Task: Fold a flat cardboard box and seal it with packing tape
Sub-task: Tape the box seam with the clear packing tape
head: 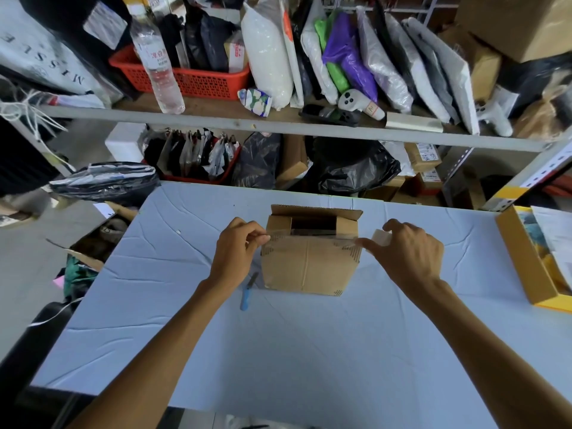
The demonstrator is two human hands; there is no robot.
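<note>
A small brown cardboard box [309, 267] stands on the light blue table [278, 351], its top flaps partly open with a dark gap showing. A strip of clear packing tape [312, 235] stretches across the box's top front edge. My left hand [238, 252] pinches the tape's free end at the box's left corner. My right hand [405, 255] grips the tape roll [381, 237] just past the right corner, mostly hidden behind the fingers.
A blue-handled knife [247, 292] lies on the table left of the box. A yellow-edged carton [532, 258] with papers sits at the right edge. Crowded shelves [278, 125] rise behind the table. An open carton [99, 239] sits on the floor left.
</note>
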